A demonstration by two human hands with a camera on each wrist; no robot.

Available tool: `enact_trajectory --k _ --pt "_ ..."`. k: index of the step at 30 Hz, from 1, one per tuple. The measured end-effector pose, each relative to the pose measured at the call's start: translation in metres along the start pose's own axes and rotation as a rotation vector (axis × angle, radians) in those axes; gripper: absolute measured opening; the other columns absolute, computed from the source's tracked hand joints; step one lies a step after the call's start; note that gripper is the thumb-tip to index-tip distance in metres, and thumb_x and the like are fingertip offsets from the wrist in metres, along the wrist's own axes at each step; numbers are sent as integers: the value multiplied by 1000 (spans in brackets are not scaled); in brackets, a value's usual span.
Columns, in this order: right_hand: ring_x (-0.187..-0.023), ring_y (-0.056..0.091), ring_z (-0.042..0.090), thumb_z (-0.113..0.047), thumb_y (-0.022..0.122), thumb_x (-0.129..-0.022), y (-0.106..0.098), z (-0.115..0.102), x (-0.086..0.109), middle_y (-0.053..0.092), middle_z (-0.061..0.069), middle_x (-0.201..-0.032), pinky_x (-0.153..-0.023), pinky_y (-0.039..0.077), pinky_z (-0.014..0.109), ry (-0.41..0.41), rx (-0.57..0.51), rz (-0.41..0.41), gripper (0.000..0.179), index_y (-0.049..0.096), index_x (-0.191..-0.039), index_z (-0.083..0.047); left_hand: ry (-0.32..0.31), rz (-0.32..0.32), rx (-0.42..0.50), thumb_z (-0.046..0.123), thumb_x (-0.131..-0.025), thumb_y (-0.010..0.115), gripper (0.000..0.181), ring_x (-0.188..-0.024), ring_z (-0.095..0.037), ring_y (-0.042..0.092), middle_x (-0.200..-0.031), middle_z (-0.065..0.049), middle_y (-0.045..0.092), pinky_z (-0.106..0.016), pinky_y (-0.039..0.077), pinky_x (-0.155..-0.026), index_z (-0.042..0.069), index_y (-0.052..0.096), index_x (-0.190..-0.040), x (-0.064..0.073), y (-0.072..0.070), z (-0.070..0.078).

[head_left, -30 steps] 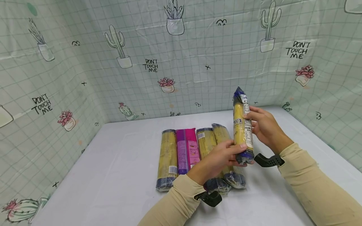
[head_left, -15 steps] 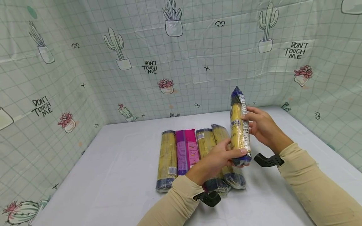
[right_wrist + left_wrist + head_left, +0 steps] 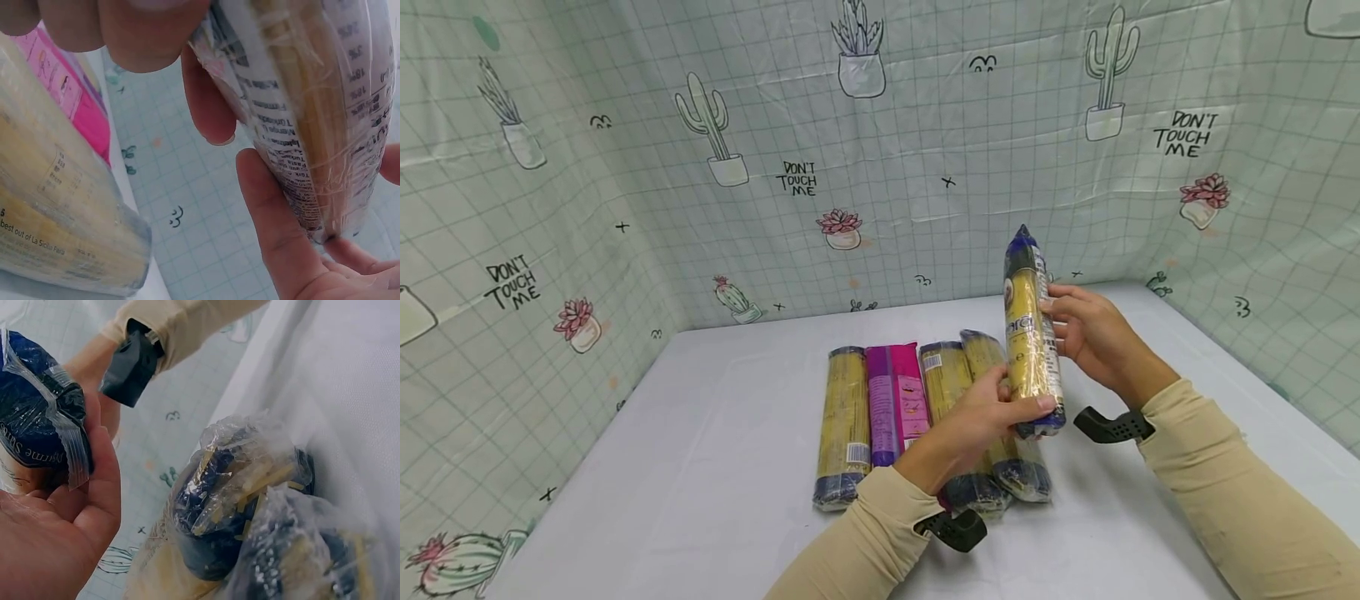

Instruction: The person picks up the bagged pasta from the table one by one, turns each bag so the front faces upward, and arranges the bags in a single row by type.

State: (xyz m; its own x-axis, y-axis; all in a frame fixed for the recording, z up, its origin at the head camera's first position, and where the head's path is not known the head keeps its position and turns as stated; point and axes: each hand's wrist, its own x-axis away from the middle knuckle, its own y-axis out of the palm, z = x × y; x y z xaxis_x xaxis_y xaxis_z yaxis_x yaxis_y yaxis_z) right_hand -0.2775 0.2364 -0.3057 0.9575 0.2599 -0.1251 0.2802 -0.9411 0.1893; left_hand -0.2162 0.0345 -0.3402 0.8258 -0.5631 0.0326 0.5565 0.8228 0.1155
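Observation:
A pack of spaghetti (image 3: 1028,342), yellow with dark blue ends, is held up nearly upright above the table in the head view. My left hand (image 3: 981,412) grips its lower end, thumb across the front. Higher up, my right hand (image 3: 1097,337) holds its right side, where white printed text runs. The left wrist view shows the pack's crimped blue end (image 3: 40,406) against the fingers of that hand. Close by in the right wrist view is the clear film over its printed label (image 3: 312,144).
On the white table (image 3: 700,433) lie more packs side by side: a yellow spaghetti pack (image 3: 845,417), a pink and purple packet (image 3: 898,392), another spaghetti pack (image 3: 946,371) and a slanted one (image 3: 1022,475). My left forearm partly covers them. A cactus-print cloth (image 3: 760,242) hangs behind.
The held spaghetti pack has shifted slightly left and turned about its length, showing more of its yellow front and logo. Both hands keep hold; the packs on the table have not moved.

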Motion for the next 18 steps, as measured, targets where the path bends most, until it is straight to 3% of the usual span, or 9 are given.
enact_trajectory --k 8,13,18 --pt "-108 57 18 -21 49 -106 2 -6 2 35 18 -138 -83 53 30 36 41 -20 73 3 -158 0 94 -11 -84 15 -96 70 55 -96 -9 64 -108 1 64 -26 52 -84 10 41 -142 -2 3 -2" --pt "-107 60 17 -24 47 -107 3 -10 2 30 24 -143 -85 54 31 62 76 -53 75 0 -158 2 106 4 -107 17 -95 70 51 -94 -7 63 -106 3 64 -24 52 -82 11 43 -138 -2 3 -3" --pt "-116 58 20 -24 49 -106 4 -12 2 28 27 -149 -88 54 29 85 190 -46 72 9 -157 6 121 15 -124 17 -95 70 52 -94 -8 64 -107 2 64 -25 52 -81 11 44 -140 -2 1 -5"
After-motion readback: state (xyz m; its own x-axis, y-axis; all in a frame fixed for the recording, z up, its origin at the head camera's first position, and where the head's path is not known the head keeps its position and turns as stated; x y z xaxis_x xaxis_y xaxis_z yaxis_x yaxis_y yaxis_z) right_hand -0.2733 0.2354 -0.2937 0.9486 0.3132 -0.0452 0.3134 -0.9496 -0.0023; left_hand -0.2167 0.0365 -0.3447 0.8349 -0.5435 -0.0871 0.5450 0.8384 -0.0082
